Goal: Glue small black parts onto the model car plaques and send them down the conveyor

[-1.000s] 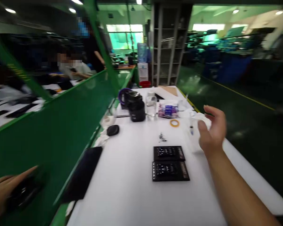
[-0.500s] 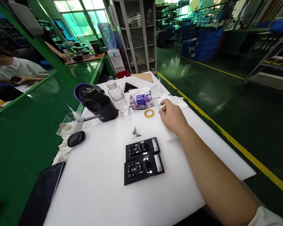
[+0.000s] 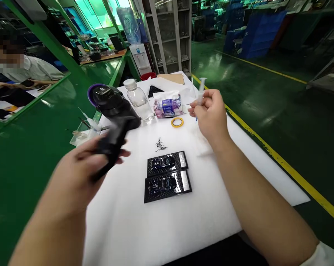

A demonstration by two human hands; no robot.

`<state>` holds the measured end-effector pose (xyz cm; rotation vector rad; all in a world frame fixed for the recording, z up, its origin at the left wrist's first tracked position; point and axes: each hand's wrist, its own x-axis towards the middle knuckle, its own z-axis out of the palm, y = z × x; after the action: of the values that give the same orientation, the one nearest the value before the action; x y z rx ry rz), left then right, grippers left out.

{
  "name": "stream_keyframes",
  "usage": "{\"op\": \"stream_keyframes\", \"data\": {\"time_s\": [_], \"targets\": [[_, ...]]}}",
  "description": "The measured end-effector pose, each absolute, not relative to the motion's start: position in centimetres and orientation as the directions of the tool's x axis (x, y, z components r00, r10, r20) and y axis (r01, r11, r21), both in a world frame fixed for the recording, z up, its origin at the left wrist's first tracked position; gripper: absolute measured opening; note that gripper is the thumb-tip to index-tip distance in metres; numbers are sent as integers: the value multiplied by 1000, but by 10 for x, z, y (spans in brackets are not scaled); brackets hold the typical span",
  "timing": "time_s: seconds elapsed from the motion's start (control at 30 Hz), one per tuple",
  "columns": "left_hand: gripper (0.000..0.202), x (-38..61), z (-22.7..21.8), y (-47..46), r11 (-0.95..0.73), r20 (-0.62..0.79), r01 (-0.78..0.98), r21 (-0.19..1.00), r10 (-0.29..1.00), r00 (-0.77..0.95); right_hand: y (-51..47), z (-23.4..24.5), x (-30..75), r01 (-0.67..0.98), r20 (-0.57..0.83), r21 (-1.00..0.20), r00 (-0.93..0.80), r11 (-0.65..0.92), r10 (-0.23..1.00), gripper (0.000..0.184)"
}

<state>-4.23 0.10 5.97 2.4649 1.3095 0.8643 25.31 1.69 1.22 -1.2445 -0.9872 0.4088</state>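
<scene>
My right hand (image 3: 211, 118) is raised over the white table (image 3: 161, 221) and pinches a small clear syringe (image 3: 201, 89) held upright. My left hand (image 3: 80, 166) is lifted at the left and grips a flat black piece (image 3: 110, 146), blurred by motion. Two black cards, each bearing a dark model car (image 3: 165, 162) (image 3: 167, 184), lie side by side in the middle of the table. A small heap of tiny dark parts (image 3: 160, 144) sits just beyond them.
At the far end stand a black jug with a purple rim (image 3: 111, 103), a clear bottle (image 3: 137, 99), a printed pouch (image 3: 168, 105) and a yellow tape ring (image 3: 177, 122). A green divider (image 3: 30, 147) bounds the left side. A person sits behind it. Yellow floor line at right.
My right hand has lifted the syringe off the table near the white tissue. My left hand has come into view from the lower left, carrying the black piece over the table.
</scene>
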Motion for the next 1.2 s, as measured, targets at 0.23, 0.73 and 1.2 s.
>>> {"op": "stream_keyframes", "data": {"time_s": [0.23,0.73,1.2], "targets": [[68,9,13,-16,-768,449,602,217,627,637,-12,42,234,-714,387,-641,17,282,922,17],[73,-3,13,-27,-776,473,561,289,625,621,-34,44,209,-768,315,-638,-331,-59,889,76],[64,0,10,-29,-777,482,567,273,621,618,-34,46,207,-714,297,-699,-330,-31,896,74]]}}
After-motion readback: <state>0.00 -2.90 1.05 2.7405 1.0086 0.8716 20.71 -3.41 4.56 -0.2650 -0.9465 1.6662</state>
